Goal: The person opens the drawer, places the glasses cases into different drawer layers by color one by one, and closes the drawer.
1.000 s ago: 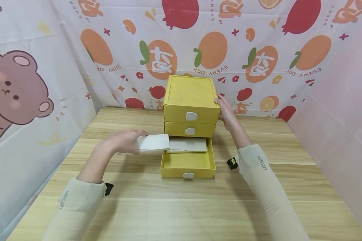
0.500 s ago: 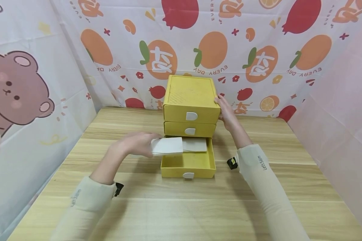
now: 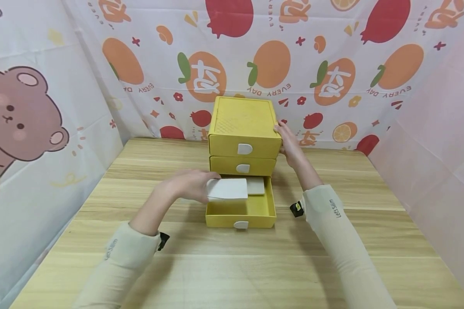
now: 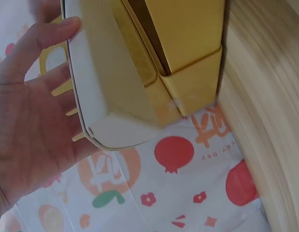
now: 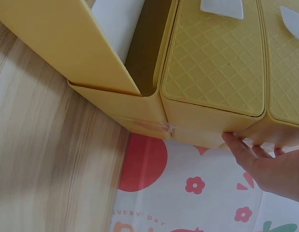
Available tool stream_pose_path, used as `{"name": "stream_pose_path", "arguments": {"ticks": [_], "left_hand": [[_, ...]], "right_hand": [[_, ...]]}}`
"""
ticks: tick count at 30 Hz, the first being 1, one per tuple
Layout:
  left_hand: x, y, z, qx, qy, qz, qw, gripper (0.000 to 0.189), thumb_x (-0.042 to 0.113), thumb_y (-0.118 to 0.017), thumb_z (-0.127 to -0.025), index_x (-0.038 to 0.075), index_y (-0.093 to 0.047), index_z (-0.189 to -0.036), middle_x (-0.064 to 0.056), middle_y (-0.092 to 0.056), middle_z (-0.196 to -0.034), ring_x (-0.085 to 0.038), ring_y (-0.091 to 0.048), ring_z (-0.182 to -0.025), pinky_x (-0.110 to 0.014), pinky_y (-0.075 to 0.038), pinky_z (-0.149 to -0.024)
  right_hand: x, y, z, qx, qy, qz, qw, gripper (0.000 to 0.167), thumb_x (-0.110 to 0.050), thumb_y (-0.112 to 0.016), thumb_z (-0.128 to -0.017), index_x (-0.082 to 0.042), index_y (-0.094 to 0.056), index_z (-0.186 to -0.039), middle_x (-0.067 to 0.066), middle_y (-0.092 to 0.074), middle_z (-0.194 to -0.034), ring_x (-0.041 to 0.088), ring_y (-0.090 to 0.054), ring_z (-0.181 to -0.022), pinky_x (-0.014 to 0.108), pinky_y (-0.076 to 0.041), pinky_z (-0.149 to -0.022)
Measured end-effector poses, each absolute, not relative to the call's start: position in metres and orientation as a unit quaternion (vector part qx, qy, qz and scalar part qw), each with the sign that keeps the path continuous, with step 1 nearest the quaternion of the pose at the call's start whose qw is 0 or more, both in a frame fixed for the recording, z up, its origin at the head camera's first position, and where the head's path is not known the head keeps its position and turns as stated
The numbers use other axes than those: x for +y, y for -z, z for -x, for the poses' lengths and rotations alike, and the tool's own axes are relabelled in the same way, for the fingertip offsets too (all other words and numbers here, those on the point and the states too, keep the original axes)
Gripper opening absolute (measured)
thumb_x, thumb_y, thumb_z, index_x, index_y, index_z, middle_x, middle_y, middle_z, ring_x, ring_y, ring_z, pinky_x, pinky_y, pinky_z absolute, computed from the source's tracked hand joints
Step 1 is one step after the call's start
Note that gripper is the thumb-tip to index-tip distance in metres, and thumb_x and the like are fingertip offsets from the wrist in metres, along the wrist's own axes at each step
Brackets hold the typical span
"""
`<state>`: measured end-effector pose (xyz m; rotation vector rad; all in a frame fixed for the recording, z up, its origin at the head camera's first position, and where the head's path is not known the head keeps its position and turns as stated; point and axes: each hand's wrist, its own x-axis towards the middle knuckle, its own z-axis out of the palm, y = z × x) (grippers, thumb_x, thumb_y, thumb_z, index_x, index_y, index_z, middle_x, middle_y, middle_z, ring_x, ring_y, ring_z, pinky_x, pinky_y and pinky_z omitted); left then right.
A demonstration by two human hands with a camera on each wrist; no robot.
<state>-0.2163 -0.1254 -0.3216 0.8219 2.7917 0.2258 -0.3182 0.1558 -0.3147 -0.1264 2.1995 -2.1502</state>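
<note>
My left hand [image 3: 191,185] grips a thin white notebook [image 3: 229,189] by its left end. The notebook hangs over the pulled-out bottom drawer [image 3: 255,221] of a yellow three-tier drawer box [image 3: 245,118]. Inside that drawer, towards its back, lies another white notebook [image 3: 256,186], partly hidden by the held one. In the left wrist view the thumb lies on one face of the held notebook [image 4: 91,77] and the fingers are behind it. My right hand [image 3: 291,148] rests against the box's right side, near the top; the right wrist view shows its fingertips [image 5: 229,137] touching the side wall.
The upper two drawers, with white tab handles [image 3: 245,149], are closed. The box stands at the back of a wooden table [image 3: 232,266]. Behind it hangs a fruit-print cloth [image 3: 151,25], and a bear-print cloth [image 3: 23,206] hangs at the left.
My left hand has carried the notebook rightwards, from the drawer's left side to over the drawer. More of the notebook lying in the drawer is now covered. My right hand has stayed in place.
</note>
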Motion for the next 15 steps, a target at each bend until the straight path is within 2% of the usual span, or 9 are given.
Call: {"name": "stream_pose_path", "arguments": {"ticks": [4, 15], "left_hand": [[-0.115, 0.322, 0.216, 0.948, -0.061, -0.291, 0.111, 0.064, 0.028, -0.072, -0.071, 0.018, -0.050, -0.130, 0.003, -0.056, -0.089, -0.017, -0.050, -0.075, -0.031, -0.039, -0.055], [-0.090, 0.329, 0.220, 0.938, -0.036, -0.331, 0.099, 0.064, 0.029, -0.071, -0.071, 0.016, -0.050, -0.130, 0.003, -0.058, -0.092, -0.015, -0.050, -0.071, -0.030, -0.041, -0.054]], "right_hand": [[0.156, 0.315, 0.318, 0.715, 0.697, 0.045, 0.032, 0.057, -0.035, -0.044, -0.095, -0.023, -0.025, -0.147, 0.006, -0.026, -0.145, 0.028, -0.040, -0.118, 0.047, -0.035, -0.094], [0.157, 0.314, 0.317, 0.710, 0.700, 0.054, 0.041, 0.054, -0.032, -0.041, -0.097, -0.022, -0.024, -0.147, 0.007, -0.023, -0.147, 0.029, -0.040, -0.119, 0.047, -0.035, -0.094]]}}
